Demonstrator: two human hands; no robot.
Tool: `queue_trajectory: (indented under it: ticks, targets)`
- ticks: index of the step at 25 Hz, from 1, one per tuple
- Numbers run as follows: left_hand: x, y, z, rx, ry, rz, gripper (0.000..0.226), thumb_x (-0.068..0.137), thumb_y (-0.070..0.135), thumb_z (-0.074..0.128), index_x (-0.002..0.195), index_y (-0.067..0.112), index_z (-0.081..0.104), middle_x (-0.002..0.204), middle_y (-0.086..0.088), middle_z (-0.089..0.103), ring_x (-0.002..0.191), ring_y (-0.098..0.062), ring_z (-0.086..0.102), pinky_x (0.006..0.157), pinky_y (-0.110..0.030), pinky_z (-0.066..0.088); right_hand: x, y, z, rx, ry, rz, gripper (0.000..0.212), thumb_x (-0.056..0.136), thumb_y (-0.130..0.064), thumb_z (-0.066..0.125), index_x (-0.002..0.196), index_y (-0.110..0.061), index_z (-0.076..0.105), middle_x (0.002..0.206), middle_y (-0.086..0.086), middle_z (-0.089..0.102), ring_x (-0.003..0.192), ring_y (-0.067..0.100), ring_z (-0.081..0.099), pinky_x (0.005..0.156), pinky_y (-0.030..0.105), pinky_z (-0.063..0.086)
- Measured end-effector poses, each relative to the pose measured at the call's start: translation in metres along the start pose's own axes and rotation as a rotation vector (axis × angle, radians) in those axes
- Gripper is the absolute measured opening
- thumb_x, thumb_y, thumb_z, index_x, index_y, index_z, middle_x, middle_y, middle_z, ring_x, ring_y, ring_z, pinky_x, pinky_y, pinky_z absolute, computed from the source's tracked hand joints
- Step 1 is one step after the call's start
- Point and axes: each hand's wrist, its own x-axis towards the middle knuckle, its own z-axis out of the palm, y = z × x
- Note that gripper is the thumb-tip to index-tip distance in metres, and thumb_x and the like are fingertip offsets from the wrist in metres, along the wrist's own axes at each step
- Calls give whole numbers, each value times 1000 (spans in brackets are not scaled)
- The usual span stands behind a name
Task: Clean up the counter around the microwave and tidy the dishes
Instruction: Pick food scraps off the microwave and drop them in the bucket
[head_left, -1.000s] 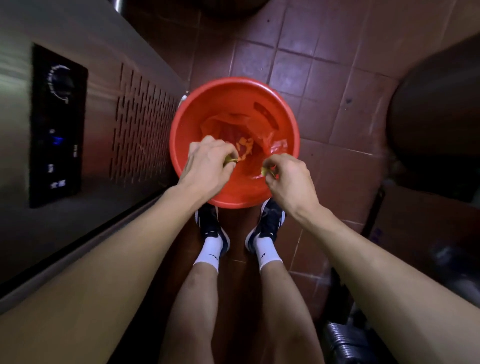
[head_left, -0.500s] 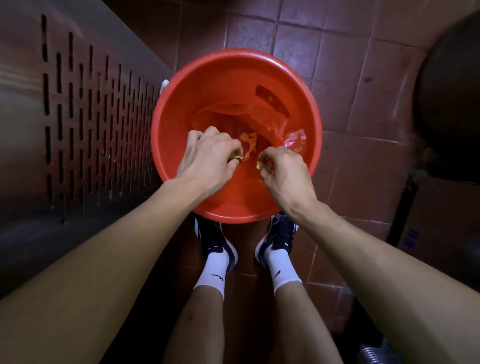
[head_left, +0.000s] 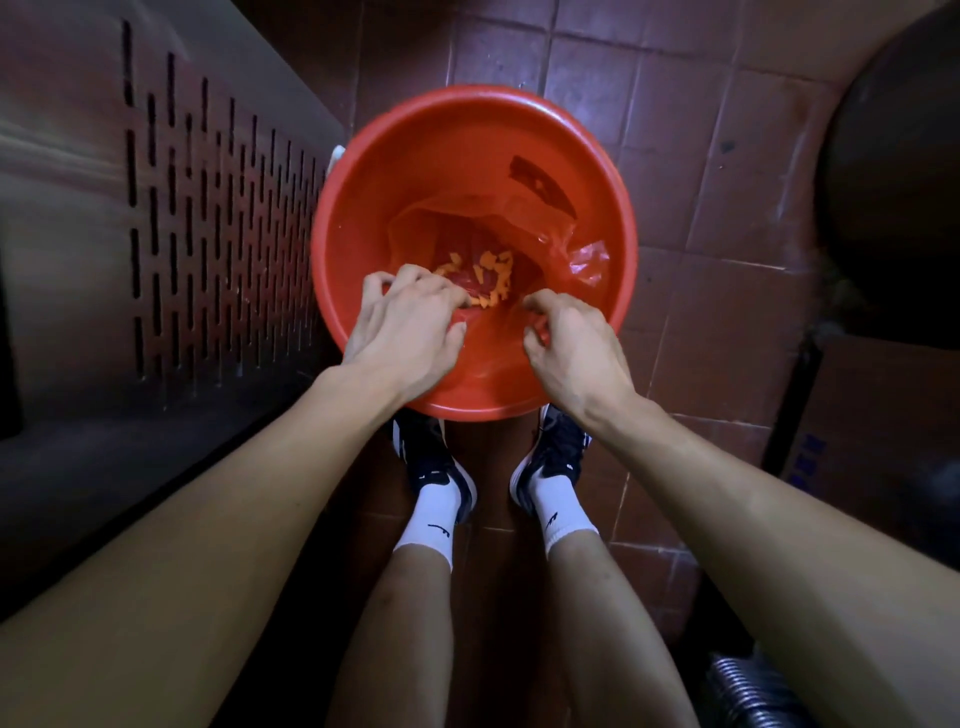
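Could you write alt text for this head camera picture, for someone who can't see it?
Seen from above, a person's left hand and right hand reach into a red bucket on a tiled floor, curled fingers at its red plastic bag; orange scraps lie inside.

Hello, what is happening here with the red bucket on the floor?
A person stands over a red bucket on the tiled floor, beside a metal cabinet. Both hands reach into it: the left hand and the right hand each seem to pinch the red plastic bag that lies inside. Yellow food scraps lie in the bag at the bottom.
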Motion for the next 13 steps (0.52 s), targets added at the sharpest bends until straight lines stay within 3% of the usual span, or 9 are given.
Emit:
queue_trajectory:
  ticks: [7,13]
  targets:
    - [-49,26,-62,-51,-37,-62,40,96,37,50,135,26,54,138,7,56,132,-18,39,104,-42,29,-37,-34,-61,-106,-81,-21,35,94,-23,50,127,-17,59,125,8,64,115,31,59,92,46,52]
    - [-101,69,-157,-70,-71,-185,43,97,39,51,138,26,51,141,0,54,132,-26,43,106,-47,31,-92,-80,-150,-255,-165,-81,30,92,-23,48,118,-15,61,121,11,65,110,37,59,89,47,51]
